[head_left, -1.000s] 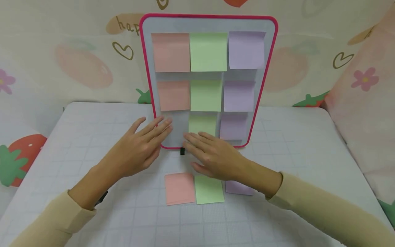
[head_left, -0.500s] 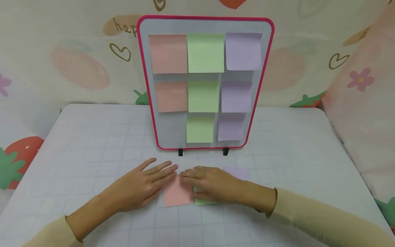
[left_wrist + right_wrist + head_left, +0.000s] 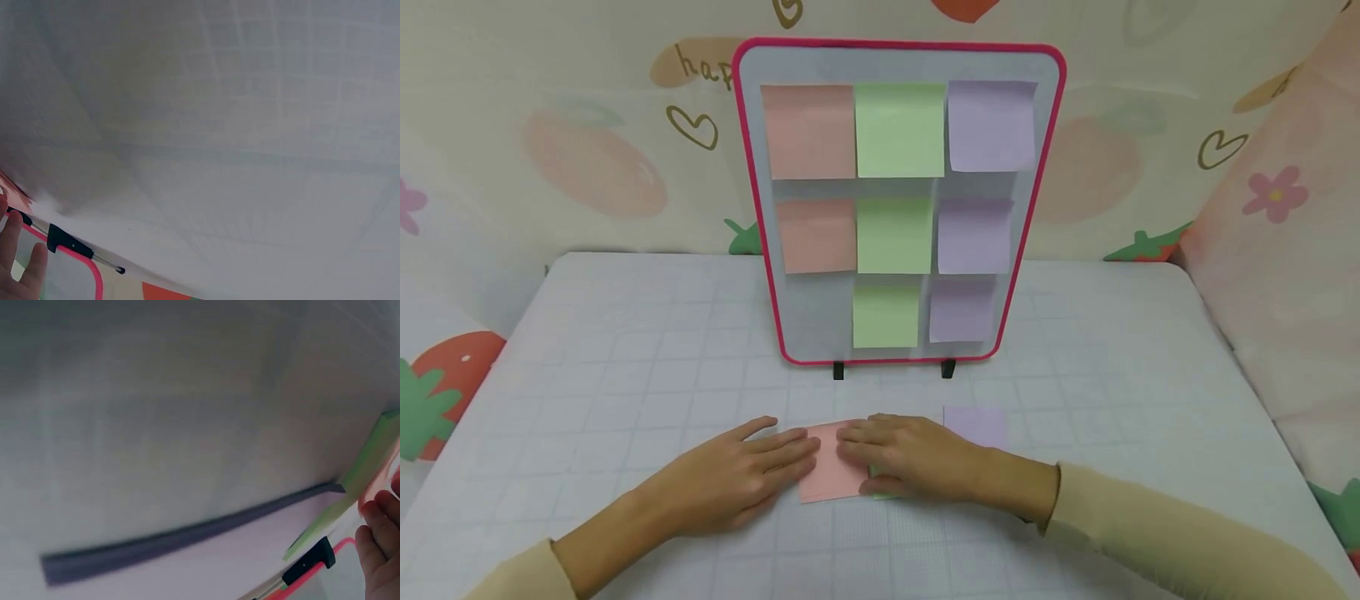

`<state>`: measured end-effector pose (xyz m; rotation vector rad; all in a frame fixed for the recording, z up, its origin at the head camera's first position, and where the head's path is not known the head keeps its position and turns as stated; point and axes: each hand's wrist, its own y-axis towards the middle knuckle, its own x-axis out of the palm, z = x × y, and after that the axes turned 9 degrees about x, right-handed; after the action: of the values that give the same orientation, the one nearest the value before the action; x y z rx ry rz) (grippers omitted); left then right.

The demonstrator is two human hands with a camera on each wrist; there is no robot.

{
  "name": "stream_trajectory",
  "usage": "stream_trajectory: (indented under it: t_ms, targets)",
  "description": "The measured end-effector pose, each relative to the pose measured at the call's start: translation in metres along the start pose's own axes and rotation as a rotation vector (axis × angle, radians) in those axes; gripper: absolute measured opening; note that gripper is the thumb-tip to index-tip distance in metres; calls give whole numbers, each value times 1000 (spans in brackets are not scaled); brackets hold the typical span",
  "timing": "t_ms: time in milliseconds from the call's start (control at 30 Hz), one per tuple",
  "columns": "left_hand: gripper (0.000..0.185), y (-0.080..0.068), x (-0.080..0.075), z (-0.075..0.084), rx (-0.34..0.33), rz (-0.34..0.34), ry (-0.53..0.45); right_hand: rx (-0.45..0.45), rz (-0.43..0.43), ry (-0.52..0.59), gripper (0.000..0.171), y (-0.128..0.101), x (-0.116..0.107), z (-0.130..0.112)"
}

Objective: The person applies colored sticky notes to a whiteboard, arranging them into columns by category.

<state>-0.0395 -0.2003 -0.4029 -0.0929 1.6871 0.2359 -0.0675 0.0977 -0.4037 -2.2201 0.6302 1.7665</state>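
A pink sticky-note pad (image 3: 829, 479) lies on the table near its front edge. My left hand (image 3: 790, 450) rests flat beside it, fingertips touching its left edge. My right hand (image 3: 865, 446) lies flat across the pad's right part, fingers fairly straight. It covers most of a green pad (image 3: 883, 494). A purple pad (image 3: 973, 425) lies just right of the hands. Behind them stands a pink-framed whiteboard (image 3: 752, 208) carrying pink, green and purple notes; its bottom-left cell is bare. The right wrist view shows the purple pad (image 3: 187, 534) and green pad (image 3: 369, 469) edge-on.
The board stands on two black feet (image 3: 838, 371) mid-table, and one foot (image 3: 62, 237) shows in the left wrist view. The white gridded table (image 3: 625, 350) stretches wide on both sides. A patterned fabric wall rises behind, and pink fabric (image 3: 1285, 250) lies at the right.
Both hands came down from the board's lower edge to the pads near the table front. They closed in on the pink pad, the right hand now over it.
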Motion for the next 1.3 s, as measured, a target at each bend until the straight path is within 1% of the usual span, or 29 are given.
stream_trajectory:
  t_ms: [100, 267, 467, 667, 867, 933, 1000, 1100, 1200, 1300]
  targets:
    - [48, -1, 0, 0, 12, -1, 7, -6, 7, -26, 49, 1, 4, 0]
    - [45, -3, 1, 0, 21, 9, 34, 4, -21, -56, 50, 2, 4, 0]
    - [42, -5, 1, -1, 26, 15, 43, -7, -46, -97, 43, 6, 2, 0]
    - [41, -6, -1, -2, 15, 10, 30, -12, -56, -129, 37, 9, -3, 0]
    - [45, -8, -2, -2, -2, 5, 19, -31, -66, -168, 33, 10, -6, -1]
    - [41, -9, -2, -2, -2, 9, 19, -39, -70, -190, 33, 11, -6, -1]
    - [36, -10, -1, -2, -2, 13, 23, -49, -63, -201, 29, 11, -6, -1]
    - [41, -11, 0, -3, -5, 17, 22, -69, -34, -201, 20, 13, -5, -1]
    - [37, -12, 0, -3, -18, 14, 16, -87, -9, -187, 13, 13, -5, -1]
    - [49, -13, 0, -3, -31, 5, 10, -97, 1, -179, 10, 13, -5, -1]
